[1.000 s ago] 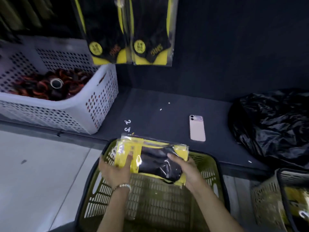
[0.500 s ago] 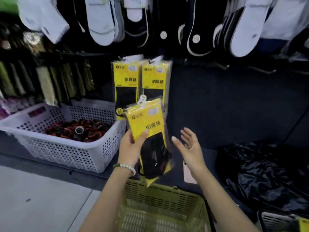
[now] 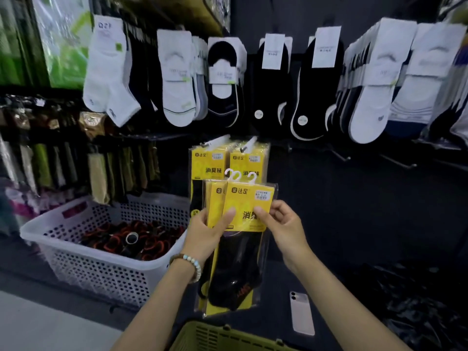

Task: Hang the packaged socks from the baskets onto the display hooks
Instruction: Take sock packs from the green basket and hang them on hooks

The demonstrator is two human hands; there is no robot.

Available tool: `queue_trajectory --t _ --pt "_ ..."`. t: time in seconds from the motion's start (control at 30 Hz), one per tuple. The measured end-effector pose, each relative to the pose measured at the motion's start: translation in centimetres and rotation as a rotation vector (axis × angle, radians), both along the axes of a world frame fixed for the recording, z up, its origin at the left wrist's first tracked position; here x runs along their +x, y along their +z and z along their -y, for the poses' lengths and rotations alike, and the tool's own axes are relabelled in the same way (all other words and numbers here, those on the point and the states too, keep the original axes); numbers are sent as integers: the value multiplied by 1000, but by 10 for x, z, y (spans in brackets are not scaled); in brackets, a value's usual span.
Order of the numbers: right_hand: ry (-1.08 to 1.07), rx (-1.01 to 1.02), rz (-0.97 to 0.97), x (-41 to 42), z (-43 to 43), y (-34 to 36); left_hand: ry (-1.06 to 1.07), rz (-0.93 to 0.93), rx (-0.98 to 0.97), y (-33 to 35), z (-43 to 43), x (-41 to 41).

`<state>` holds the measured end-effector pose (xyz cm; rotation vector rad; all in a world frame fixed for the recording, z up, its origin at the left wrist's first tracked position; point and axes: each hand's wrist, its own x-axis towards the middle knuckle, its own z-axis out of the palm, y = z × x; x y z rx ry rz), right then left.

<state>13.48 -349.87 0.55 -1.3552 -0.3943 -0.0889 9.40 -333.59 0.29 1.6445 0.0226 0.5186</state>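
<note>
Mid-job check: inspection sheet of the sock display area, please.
Surface: dark ledge under the display.
Job's things: yellow-and-black packaged socks held fanned; two matching packs already hung; olive plastic basket below.
Clutter: pink phone, black plastic bag, white perforated basket of dark rolls.
Grippers: left hand grips the packs; right hand pinches the front one.
Cables: nothing seen.
Surroundings: carded socks hanging above; bare metal hooks at right.

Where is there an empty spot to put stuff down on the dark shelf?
The shelf is bare between the pink phone and the black bag. Right of the hanging yellow packs, the hooks are bare. It is crowded on the left, where the white basket sits.
</note>
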Motion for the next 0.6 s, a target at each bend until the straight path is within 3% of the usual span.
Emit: queue_trajectory --t 0.13,0.3,0.6 --pt "28 23 -86 17 -10 1 133 18 77 3 -27 9" --pt "-141 50 -156 52 -16 6 315 17 87 15 -72 22" --pt "-312 -92 21 127 -48 33 395 81 69 35 -111 49"
